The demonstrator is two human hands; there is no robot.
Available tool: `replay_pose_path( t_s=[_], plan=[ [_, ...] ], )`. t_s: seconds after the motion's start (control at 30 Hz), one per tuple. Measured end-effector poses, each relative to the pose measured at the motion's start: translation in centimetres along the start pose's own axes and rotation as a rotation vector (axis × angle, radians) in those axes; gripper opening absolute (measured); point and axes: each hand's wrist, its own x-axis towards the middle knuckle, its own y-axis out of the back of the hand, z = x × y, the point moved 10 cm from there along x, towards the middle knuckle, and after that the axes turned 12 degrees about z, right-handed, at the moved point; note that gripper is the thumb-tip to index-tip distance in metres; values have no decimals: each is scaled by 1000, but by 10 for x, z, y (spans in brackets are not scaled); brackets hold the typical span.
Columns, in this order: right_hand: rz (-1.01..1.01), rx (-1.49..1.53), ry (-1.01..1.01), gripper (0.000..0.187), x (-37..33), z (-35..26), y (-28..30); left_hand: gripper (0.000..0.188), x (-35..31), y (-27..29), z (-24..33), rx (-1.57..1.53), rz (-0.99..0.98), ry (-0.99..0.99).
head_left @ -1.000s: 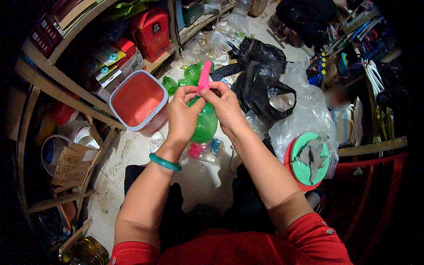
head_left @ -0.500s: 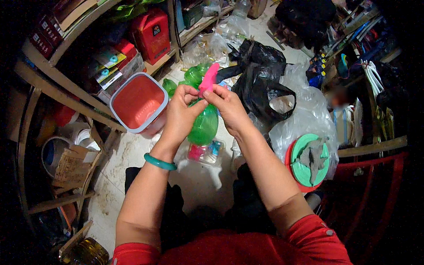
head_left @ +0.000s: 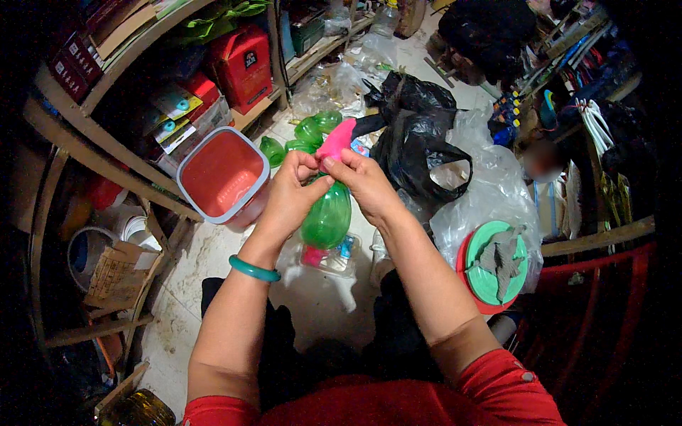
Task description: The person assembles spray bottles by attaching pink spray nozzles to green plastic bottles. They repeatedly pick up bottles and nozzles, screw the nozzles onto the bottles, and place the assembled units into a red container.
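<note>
Both hands pinch pink piece (head_left: 336,140) at 12 o'clock atop green bottle (head_left: 327,216) (center): left hand (head_left: 291,195), right hand (head_left: 366,183). Risk: fingertip slip, piece drops twd red tub (head_left: 222,174), 9 o'clock.

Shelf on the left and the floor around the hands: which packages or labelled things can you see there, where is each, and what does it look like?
Red canister: on the shelf, boxy, with a small dark label.
Flat packs: left of the canister, colourful card with round blue spots.
Clear packet: on the floor under the hands, with pink and blue pieces inside.
Cardboard box: lower left, brown, open.
</note>
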Motion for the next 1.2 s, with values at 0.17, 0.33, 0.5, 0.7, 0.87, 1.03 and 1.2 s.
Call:
replay_pose_path(
  t_s=[0.17, 0.33, 0.5, 0.7, 0.87, 1.03, 1.2],
  plan=[
    [41, -2, -3, 17, 2, 7, 5, 26, -4, 1, 7, 50, 65, -20],
    [146, -26, 91, 16, 3, 9, 7, 26, -4, 5, 3, 129, 144, -71],
    [154, -38, 141, 16, 5, 9, 10, 29, -4, 6, 8, 203, 159, -106],
    [140, -1, 155, 16, -2, -1, 9, 37, -2, -2, -7, 176, 23, -93],
    [36, -95, 52, 19, -4, 2, 3, 35, -3, -1, -11, 247, -29, -22],
    [30, -55, 44, 18, -3, 5, 3, 33, -3, -7, -10, 50, -45, 10],
    [82, -111, 143, 17, -1, 0, 7, 36, -5, -9, -8, 108, -55, 8]
  ],
)
